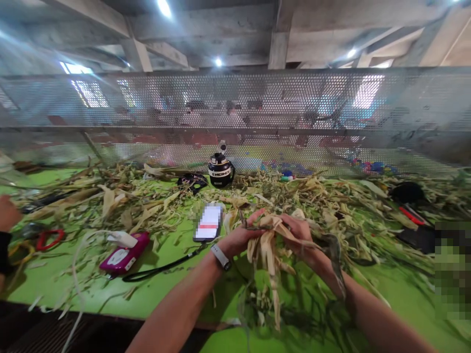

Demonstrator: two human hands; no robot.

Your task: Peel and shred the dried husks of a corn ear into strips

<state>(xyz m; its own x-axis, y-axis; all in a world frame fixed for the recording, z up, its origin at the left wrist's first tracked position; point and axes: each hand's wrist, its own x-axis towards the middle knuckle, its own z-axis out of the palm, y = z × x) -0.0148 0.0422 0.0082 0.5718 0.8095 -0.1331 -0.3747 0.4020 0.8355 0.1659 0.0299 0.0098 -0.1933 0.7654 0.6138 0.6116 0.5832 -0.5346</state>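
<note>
My left hand (241, 238), with a pale watch band (220, 256) at its wrist, grips the left side of a bundle of dried corn husks (270, 245). On the bundle's right side, my right hand (297, 229) is closed around it, its fingers partly covered by leaves. Long pale strips hang from between the hands over the green table (176, 289). Just left of my hands lies a phone (208, 223), its screen lit and blurred out, with a black strap (165, 269) trailing from it.
Loose husk scraps (331, 201) cover much of the table. A black bottle (220, 171) marked ENERGY stands before a perforated metal screen (235, 113). A magenta power bank (124, 255) with a white cable lies left. Another person's hand (9, 214) shows at the left edge.
</note>
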